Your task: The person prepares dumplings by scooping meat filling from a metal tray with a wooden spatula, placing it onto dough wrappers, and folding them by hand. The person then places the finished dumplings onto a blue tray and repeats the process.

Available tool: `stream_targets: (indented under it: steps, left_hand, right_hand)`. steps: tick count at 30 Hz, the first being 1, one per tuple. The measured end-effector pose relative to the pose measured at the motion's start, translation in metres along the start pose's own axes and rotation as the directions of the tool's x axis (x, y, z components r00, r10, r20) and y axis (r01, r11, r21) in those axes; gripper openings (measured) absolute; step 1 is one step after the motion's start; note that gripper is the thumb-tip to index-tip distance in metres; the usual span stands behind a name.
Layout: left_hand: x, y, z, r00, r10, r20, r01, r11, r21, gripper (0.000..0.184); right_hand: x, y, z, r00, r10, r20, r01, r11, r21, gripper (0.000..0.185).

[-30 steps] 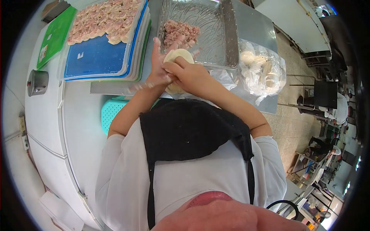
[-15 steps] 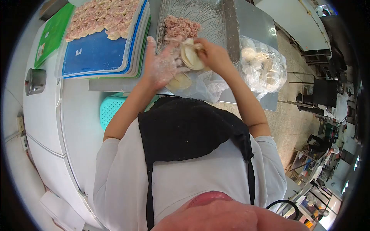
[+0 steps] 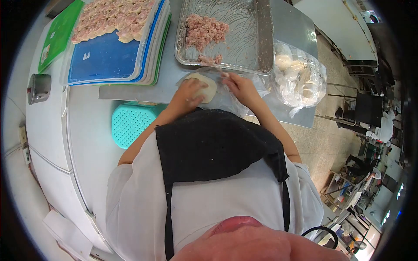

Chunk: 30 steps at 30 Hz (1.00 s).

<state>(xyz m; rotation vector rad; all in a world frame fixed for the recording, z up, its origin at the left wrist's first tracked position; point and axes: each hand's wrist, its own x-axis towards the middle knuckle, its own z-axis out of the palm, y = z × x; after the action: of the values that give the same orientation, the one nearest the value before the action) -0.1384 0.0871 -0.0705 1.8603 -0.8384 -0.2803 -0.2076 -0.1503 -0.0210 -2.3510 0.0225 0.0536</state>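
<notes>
The left hand (image 3: 190,92) is down on the pale, round dough (image 3: 210,90), which lies on the counter (image 3: 292,28) close to the black apron (image 3: 213,148). Its fingers are bent over the dough and touch it, but I cannot tell if they pinch it. The right hand (image 3: 244,89) pinches a thin stick (image 3: 219,69) between its thumb and fingers. The tip of the stick is by a small bit of pink meat at the near edge of the metal tray (image 3: 248,39). The big heap of chopped meat (image 3: 204,32) sits in the left part of that tray. To the right of the tray there is a see-through bag (image 3: 300,78) with pale round things in it. On the left is a blue tray (image 3: 104,63), on top of a stack, with rows of meat-filled dough bits (image 3: 115,19) on its far part. A teal basket (image 3: 135,124) is lower down, near the left arm
</notes>
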Motion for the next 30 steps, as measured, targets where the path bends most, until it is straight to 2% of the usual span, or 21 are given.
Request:
stream_targets:
  steps: [1, 2, 4, 6, 8, 11, 15, 17, 21, 23, 24, 25, 26, 27, 30]
  left_hand:
    - [0.003, 0.006, 0.004, 0.992, 0.129, 0.006, -0.129, 0.977, 0.167, 0.033]
    - [0.005, 0.009, 0.006, 0.966, 0.255, 0.036, -0.252, 0.91, 0.329, 0.037]
    - [0.013, 0.003, 0.007, 0.974, 0.228, 0.006, -0.217, 0.919, 0.329, 0.036]
    - [0.02, -0.004, 0.004, 0.979, 0.202, -0.027, -0.182, 0.926, 0.332, 0.035]
    - [0.024, -0.009, 0.001, 0.982, 0.189, -0.003, -0.178, 0.932, 0.317, 0.029]
    - [0.024, -0.006, 0.002, 0.985, 0.173, 0.012, -0.169, 0.949, 0.267, 0.026]
    - [0.029, 0.001, 0.018, 0.963, 0.251, 0.094, -0.266, 0.937, 0.226, 0.027]
    - [0.033, 0.003, 0.026, 0.959, 0.259, 0.117, -0.276, 0.946, 0.17, 0.027]
    - [0.036, 0.007, 0.019, 0.962, 0.218, 0.162, -0.247, 0.95, 0.189, 0.026]
    - [0.035, 0.002, 0.02, 0.962, 0.22, 0.162, -0.249, 0.95, 0.187, 0.023]
    - [0.034, 0.006, 0.02, 0.963, 0.217, 0.158, -0.245, 0.951, 0.19, 0.023]
    - [0.034, 0.01, 0.02, 0.975, 0.174, 0.137, -0.2, 0.959, 0.2, 0.022]
    - [0.032, 0.013, 0.021, 0.985, 0.133, 0.114, -0.154, 0.965, 0.21, 0.021]
    - [0.03, 0.013, 0.022, 0.986, 0.131, 0.107, -0.151, 0.965, 0.212, 0.021]
    - [0.028, 0.013, 0.026, 0.998, 0.054, 0.03, -0.059, 0.978, 0.198, 0.02]
  right_hand:
    - [-0.003, 0.001, -0.002, 0.996, 0.036, -0.08, -0.031, 0.998, 0.063, 0.035]
    - [-0.003, 0.002, -0.006, 0.996, 0.034, -0.078, -0.029, 0.997, 0.065, 0.035]
    - [0.004, -0.011, -0.024, 0.955, 0.196, -0.225, -0.173, 0.978, 0.117, 0.038]
    - [0.013, 0.003, -0.021, 0.959, 0.171, -0.226, -0.152, 0.984, 0.098, 0.034]
    - [0.017, 0.01, -0.016, 0.982, -0.054, -0.18, 0.059, 0.998, 0.019, 0.029]
    - [0.021, 0.008, -0.017, 0.989, 0.024, -0.148, -0.03, 0.999, -0.037, 0.027]
    - [0.025, -0.003, -0.022, 0.992, 0.001, -0.123, -0.002, 1.0, -0.008, 0.027]
    - [0.03, -0.001, -0.03, 0.999, 0.024, 0.024, -0.023, 0.999, -0.033, 0.024]
    - [0.037, 0.009, -0.076, 0.991, -0.016, 0.132, 0.008, 0.998, 0.054, 0.02]
    - [0.052, 0.024, -0.098, 0.983, -0.049, 0.176, 0.086, 0.974, -0.211, 0.019]
    - [0.059, 0.029, -0.101, 0.982, -0.053, 0.181, 0.091, 0.974, -0.21, 0.019]
    - [0.067, 0.033, -0.102, 0.988, -0.007, 0.155, 0.076, 0.89, -0.45, 0.019]
    - [0.072, 0.034, -0.103, 0.993, 0.029, 0.117, 0.056, 0.748, -0.661, 0.02]
    - [0.071, 0.028, -0.099, 0.992, 0.023, 0.122, 0.064, 0.747, -0.662, 0.02]
    - [0.061, -0.006, -0.081, 0.924, -0.124, 0.362, 0.346, 0.676, -0.651, 0.021]
